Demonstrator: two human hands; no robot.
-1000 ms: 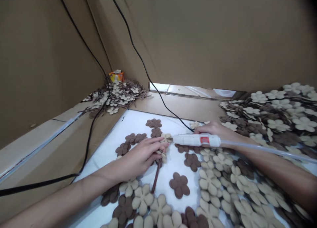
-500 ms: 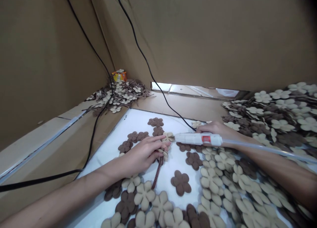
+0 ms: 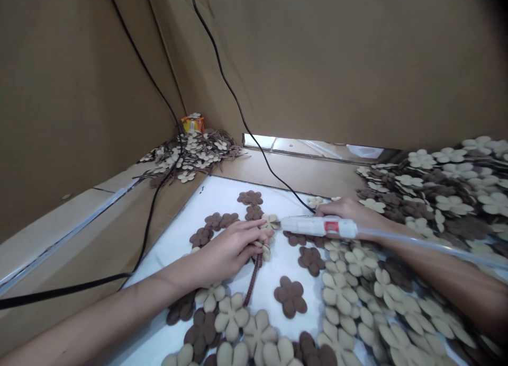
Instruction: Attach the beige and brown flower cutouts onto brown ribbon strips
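My left hand (image 3: 234, 249) pinches a beige flower (image 3: 270, 223) between its fingers over the white board (image 3: 270, 281). A dark red-brown ribbon strip (image 3: 253, 281) hangs down from under those fingers, beside more beige petals. In my right hand (image 3: 345, 210) is a white glue gun (image 3: 313, 226), lying sideways with its nozzle at the beige flower. A clear glue stick (image 3: 420, 240) runs out of its back end along my forearm. Whether the nozzle touches the flower I cannot tell. Brown flowers (image 3: 291, 296) lie on the board around my hands.
Beige flowers (image 3: 339, 286) are heaped at the right, with a larger mixed pile (image 3: 452, 202) behind. Small flowers with stems (image 3: 202, 149) lie at the back left near an orange box (image 3: 192, 124). A black cord (image 3: 242, 112) reaches the glue gun. Cardboard walls (image 3: 337, 64) stand around.
Both hands, the flower and the glue gun keep nearly the same places. The whole view has shifted slightly.
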